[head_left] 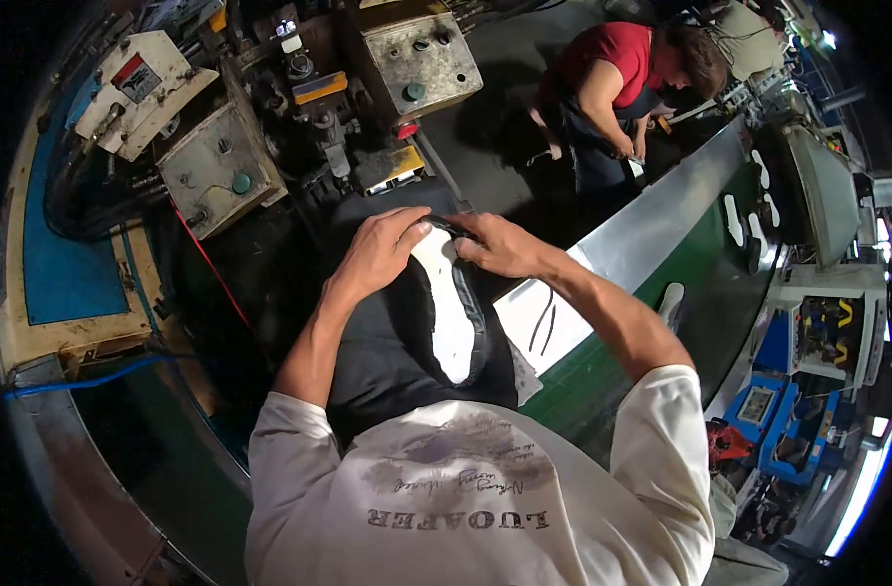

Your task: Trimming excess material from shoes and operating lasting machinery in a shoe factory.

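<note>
A black shoe upper [476, 332] with a white insole-shaped bottom [453, 317] lies bottom up over my lap, its narrower heel end toward me. My left hand [379, 248] grips the far left edge of it, thumb on the rim of the white bottom. On the far right edge, my right hand [499, 244] pinches the black material between thumb and fingers. Both hands are closed round the far end, close together. What the fingers do underneath is hidden.
Machines with control boxes [216, 168] stand ahead and left. To my right runs a green conveyor belt [602, 386] with a metal edge [651, 210], white paper [553, 327] and several shoe parts [734, 220]. Another person in red [607, 68] works beyond it.
</note>
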{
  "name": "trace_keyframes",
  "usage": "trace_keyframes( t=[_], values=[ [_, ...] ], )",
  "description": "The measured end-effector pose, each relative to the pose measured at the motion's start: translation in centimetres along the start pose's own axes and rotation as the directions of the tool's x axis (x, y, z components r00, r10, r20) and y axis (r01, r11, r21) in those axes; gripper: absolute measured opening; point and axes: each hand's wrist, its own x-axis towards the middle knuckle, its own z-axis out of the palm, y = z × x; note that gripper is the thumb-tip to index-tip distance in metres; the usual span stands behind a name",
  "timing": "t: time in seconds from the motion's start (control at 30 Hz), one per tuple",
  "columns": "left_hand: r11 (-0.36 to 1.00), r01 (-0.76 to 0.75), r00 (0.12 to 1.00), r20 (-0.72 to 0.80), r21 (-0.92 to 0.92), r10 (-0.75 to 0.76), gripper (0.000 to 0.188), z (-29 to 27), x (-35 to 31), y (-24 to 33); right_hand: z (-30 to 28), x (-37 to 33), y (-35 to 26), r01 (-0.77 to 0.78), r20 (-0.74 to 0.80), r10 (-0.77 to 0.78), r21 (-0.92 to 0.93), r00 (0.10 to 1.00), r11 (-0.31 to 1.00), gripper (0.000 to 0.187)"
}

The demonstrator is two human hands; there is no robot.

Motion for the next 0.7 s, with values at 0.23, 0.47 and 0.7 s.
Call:
trace_keyframes(
  t=[0.23, 0.47, 0.7],
  values=[
    [0.999, 0.041, 0.99, -0.135, 0.035, -0.036, 0.029, 0.9, 0.4, -3.1, 7.7, -5.1, -4.8, -0.143, -0.186, 0.087, -0.313, 0.979, 0.939, 0.105],
    [0.933, 0.355, 0.932, -0.11, 0.065, -0.347, 0.03, 0.9, 1.1, -4.4, 13.4, -9.8, -3.3, -0.192, -0.343, -0.018, -0.567, 0.939, 0.801, 0.087],
    [0.976, 0.146, 0.983, -0.09, -0.158, -0.162, 0.03, -0.1, 0.5, -5.1, 11.5, -10.6, -2.7, -0.07, -0.322, -0.115, -0.511, 0.94, 0.857, 0.067]
  ],
)
